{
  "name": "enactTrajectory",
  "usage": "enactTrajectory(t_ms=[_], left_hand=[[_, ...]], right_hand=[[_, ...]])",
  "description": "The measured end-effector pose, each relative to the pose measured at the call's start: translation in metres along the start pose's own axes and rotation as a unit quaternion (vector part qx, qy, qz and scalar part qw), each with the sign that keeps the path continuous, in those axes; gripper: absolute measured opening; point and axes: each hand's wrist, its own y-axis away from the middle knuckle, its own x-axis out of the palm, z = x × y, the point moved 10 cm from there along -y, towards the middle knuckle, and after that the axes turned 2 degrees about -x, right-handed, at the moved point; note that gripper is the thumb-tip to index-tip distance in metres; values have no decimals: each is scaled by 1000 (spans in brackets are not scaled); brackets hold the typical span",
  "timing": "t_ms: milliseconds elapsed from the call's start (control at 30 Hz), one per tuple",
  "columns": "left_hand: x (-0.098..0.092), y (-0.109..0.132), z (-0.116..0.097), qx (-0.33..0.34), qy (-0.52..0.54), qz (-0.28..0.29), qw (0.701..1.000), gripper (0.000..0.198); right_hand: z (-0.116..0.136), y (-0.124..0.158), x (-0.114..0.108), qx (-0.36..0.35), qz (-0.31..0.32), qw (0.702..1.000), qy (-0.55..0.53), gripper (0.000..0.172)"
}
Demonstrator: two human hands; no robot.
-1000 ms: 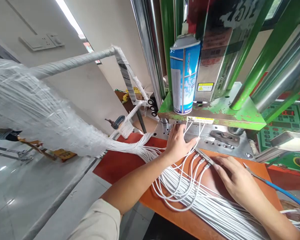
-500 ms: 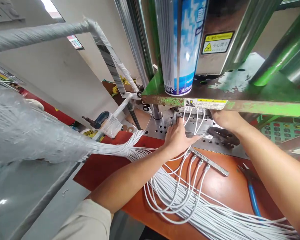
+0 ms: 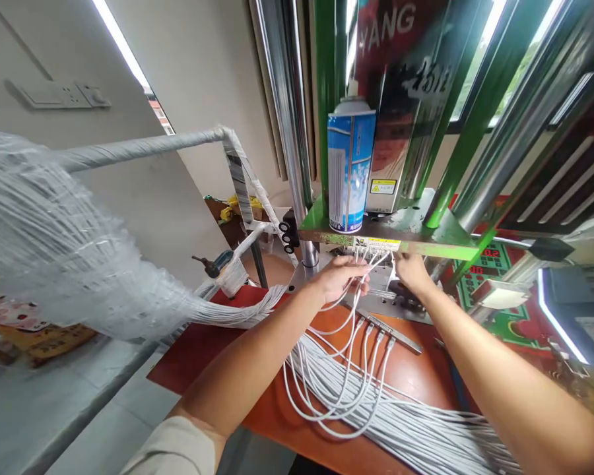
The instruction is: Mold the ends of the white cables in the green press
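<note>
While our left hand (image 3: 339,278) grasps white cables (image 3: 361,389) and lifts them so their ends reach the steel die plate (image 3: 381,303), our right hand (image 3: 410,274) rests at the plate, its grip unclear; the cables' long run lies across the orange counter (image 3: 420,359).

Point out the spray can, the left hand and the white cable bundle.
Spray can (image 3: 350,173): head view, on its blue-and-white body.
Left hand (image 3: 340,278): head view, on the back of the hand.
White cable bundle (image 3: 400,427): head view, on the cables lying across the orange bench top.
</note>
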Motion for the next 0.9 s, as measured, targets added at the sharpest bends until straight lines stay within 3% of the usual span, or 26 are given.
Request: enactTrajectory(t_ms=[100,267,367,567,700,767,833,867,900], left_hand=[[18,33,4,-34,-3,55,998,37],[33,96,18,-15,-89,-17,996,44],[45,125,14,5,-122,-5,993,46],[42,147,-4,4,-193,71,979,48],[47,145,-10,-10,-239,92,967,52],[56,145,-10,-23,-261,117,958,53],[64,146,-11,-28,-290,142,946,52],[65,147,-14,-18,-311,148,939,51],[63,147,-19,3,-335,149,930,49]], right_hand=[[7,40,-6,5,-8,1000,-3,37],[16,103,-11,45,-23,998,47,30],[13,123,-9,63,4,997,48,31],[-2,136,-16,70,82,994,-1,31],[22,137,-25,101,120,984,-85,51],[44,141,-14,145,188,946,-222,63],[69,150,-5,190,250,868,-385,59],[77,153,-6,206,259,833,-443,56],[78,156,-13,215,248,818,-473,53]])
